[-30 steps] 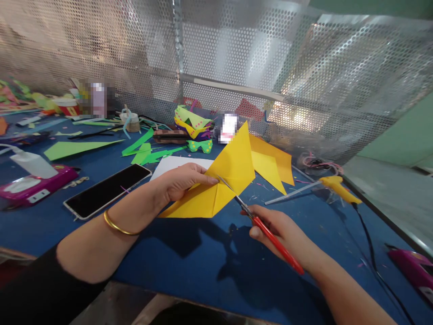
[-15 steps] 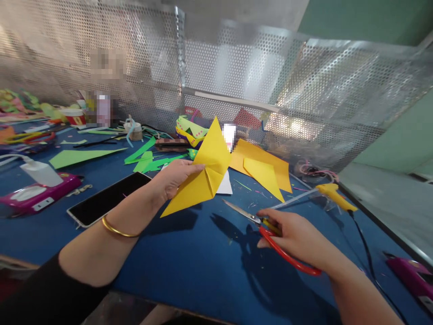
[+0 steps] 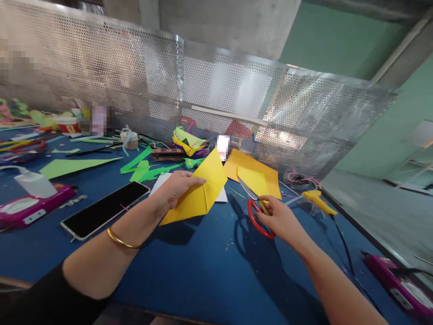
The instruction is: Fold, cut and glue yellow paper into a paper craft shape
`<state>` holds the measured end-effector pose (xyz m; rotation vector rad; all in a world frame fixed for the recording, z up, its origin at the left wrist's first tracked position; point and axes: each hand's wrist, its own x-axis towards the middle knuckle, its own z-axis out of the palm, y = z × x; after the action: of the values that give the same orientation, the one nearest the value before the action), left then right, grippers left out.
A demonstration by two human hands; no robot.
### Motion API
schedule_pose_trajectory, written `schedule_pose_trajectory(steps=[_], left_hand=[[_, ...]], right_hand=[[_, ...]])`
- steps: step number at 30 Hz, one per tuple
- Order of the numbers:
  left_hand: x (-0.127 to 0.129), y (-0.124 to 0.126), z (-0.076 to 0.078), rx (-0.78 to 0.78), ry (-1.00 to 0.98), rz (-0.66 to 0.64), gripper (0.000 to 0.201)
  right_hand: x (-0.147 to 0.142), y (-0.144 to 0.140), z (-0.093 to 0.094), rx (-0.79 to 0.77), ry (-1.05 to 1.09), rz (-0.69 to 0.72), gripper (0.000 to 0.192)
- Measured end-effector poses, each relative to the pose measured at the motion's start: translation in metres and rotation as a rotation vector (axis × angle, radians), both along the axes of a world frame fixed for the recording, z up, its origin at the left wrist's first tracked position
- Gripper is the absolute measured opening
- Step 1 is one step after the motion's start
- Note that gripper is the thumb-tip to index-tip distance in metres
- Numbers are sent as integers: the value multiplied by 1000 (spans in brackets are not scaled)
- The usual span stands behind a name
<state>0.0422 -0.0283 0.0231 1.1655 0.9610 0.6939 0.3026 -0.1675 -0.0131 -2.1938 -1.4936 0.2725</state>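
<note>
Pinched between thumb and fingers of my left hand point(image 3: 182, 186) is a folded sheet of yellow paper point(image 3: 210, 180), held above the table with its crease lines showing. My right hand point(image 3: 275, 215) grips a pair of scissors point(image 3: 256, 198) with red and yellow handles, the blades pointing up and left. The scissors are apart from the held paper. Behind their blades, another yellow paper piece point(image 3: 254, 179) lies on a larger orange sheet point(image 3: 273, 177). White paper point(image 3: 221, 197) shows partly from under the held sheet.
A phone point(image 3: 104, 210) lies left of my forearm, near a magenta power strip point(image 3: 34, 205) with a white plug. Green paper pieces point(image 3: 79, 166) and strips lie farther back. On the right are a yellow glue gun point(image 3: 320, 201) with its cord and another magenta power strip point(image 3: 395, 282).
My right hand has moved up and away from me with the scissors, whose blades now point more upward. The yellow paper in my left hand is slightly lower and tilted differently. The view has shifted.
</note>
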Motion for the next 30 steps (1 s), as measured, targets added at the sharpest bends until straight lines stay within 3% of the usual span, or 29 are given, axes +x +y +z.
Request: schedule_pose_trajectory(steps=[6,12,18,23,27,30], left_hand=[[4,-4,4,-33,6,-12,28],[5,-8,3,-57,-6,-48,19],[8,-12,0,-84,35,-81,17],[10,-16,-1,-72,8,-94,23],[13,-19,-4,-36,-32,-116,27],[16,-23,-6,-3,-45,-145,32]], right_hand=[[-1,60,12,-83,-165,-107,46],[3,94,2,-134,-274,-222,29],[2,94,-7,-134,-302,-207,25],[-2,87,-3,-35,-198,-160,24],[-10,71,7,77,0,-51,42],[-28,52,9,141,303,94,54]])
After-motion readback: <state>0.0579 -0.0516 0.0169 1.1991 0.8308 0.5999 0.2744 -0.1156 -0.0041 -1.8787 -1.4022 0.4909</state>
